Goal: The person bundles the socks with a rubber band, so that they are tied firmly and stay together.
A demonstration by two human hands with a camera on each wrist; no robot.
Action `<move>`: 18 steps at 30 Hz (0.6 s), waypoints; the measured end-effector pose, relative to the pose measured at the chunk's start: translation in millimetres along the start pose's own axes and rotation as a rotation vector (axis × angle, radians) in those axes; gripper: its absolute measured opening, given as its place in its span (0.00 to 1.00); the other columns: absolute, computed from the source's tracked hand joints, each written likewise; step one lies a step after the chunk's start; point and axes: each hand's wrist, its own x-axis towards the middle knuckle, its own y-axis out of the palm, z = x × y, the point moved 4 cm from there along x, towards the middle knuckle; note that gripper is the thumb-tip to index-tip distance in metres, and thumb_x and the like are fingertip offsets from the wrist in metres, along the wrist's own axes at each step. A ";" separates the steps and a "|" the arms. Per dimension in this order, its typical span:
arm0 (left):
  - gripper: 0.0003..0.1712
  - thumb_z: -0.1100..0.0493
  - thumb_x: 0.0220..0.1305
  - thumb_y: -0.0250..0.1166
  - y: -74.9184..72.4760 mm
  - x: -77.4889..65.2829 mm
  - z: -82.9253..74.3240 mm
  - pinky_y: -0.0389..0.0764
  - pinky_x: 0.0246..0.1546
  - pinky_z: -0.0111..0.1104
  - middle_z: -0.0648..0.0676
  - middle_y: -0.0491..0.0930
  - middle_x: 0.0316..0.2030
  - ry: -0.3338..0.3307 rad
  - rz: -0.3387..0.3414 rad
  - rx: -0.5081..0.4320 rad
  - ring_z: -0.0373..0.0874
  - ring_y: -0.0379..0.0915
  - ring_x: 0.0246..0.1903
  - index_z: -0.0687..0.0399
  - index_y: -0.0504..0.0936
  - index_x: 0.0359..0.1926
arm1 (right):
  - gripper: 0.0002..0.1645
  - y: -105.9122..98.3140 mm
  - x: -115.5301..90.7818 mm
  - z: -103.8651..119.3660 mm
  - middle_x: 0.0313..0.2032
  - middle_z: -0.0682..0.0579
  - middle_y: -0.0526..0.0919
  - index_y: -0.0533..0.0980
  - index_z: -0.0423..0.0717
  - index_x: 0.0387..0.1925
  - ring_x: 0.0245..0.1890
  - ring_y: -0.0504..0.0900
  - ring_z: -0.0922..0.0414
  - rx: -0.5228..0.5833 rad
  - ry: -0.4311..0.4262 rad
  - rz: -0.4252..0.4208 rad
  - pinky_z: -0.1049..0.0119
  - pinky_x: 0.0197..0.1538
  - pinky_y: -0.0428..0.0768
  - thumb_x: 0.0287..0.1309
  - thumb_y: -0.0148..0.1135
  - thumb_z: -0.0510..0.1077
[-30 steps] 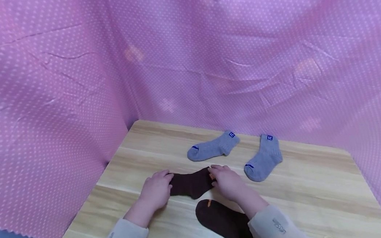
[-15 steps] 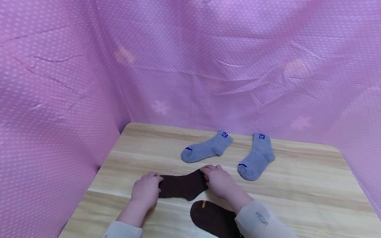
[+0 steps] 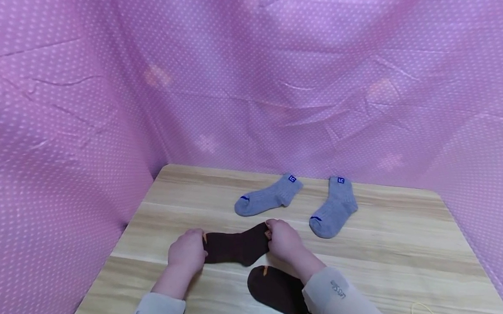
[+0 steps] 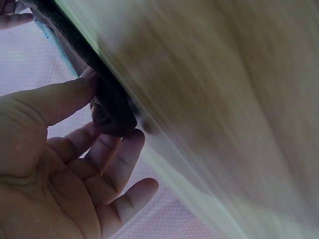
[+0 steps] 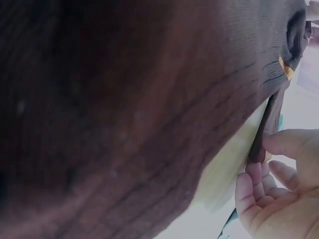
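A dark brown sock with orange marks stretches between my two hands, close over the wooden table. My left hand pinches its toe end; in the left wrist view the thumb and fingertips close on the brown fabric. At the cuff, beside an orange label, my right hand pinches the other end, which the right wrist view also shows. A second brown sock lies nearer to me, its cuff end hidden under my right sleeve.
Two grey socks with blue labels lie farther back on the wooden table, the right one turned more upright. A thin yellow loop lies at the front right. Pink dotted cloth hangs behind and at the sides.
The whole scene shifts left in the head view. My left fingers now leave the sock's orange toe mark showing, and both hands grip its ends more closely.
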 end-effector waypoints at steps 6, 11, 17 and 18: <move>0.22 0.61 0.56 0.80 2.8 -2.3 -0.1 0.84 0.45 0.56 0.63 0.84 0.49 -0.011 0.016 -0.013 0.62 0.82 0.47 0.60 0.83 0.50 | 0.21 1.3 -3.4 -5.9 0.38 0.46 0.85 0.83 0.36 0.50 0.46 0.86 0.45 0.067 0.028 -0.031 0.47 0.53 0.84 0.52 0.63 0.28; 0.14 0.61 0.63 0.75 0.2 -4.6 1.1 0.84 0.43 0.55 0.60 0.85 0.48 -0.031 0.013 -0.036 0.61 0.83 0.47 0.57 0.83 0.47 | 0.19 -0.5 -8.3 -4.9 0.34 0.51 0.85 0.84 0.37 0.48 0.40 0.85 0.50 0.116 0.017 -0.078 0.50 0.48 0.85 0.52 0.67 0.29; 0.09 0.61 0.67 0.71 -6.8 -6.0 -2.2 0.83 0.37 0.53 0.58 0.86 0.41 -0.035 -0.028 -0.091 0.59 0.84 0.42 0.53 0.81 0.45 | 0.10 -2.5 -10.5 -7.0 0.28 0.57 0.79 0.81 0.46 0.31 0.30 0.77 0.58 0.154 0.012 -0.117 0.60 0.39 0.80 0.50 0.69 0.30; 0.09 0.61 0.67 0.71 -7.6 -5.8 -3.3 0.83 0.37 0.53 0.58 0.86 0.41 -0.035 -0.033 -0.098 0.59 0.84 0.42 0.53 0.81 0.46 | 0.09 -3.0 -10.7 -7.7 0.27 0.57 0.79 0.81 0.47 0.30 0.30 0.77 0.59 0.162 0.011 -0.124 0.60 0.38 0.79 0.50 0.69 0.31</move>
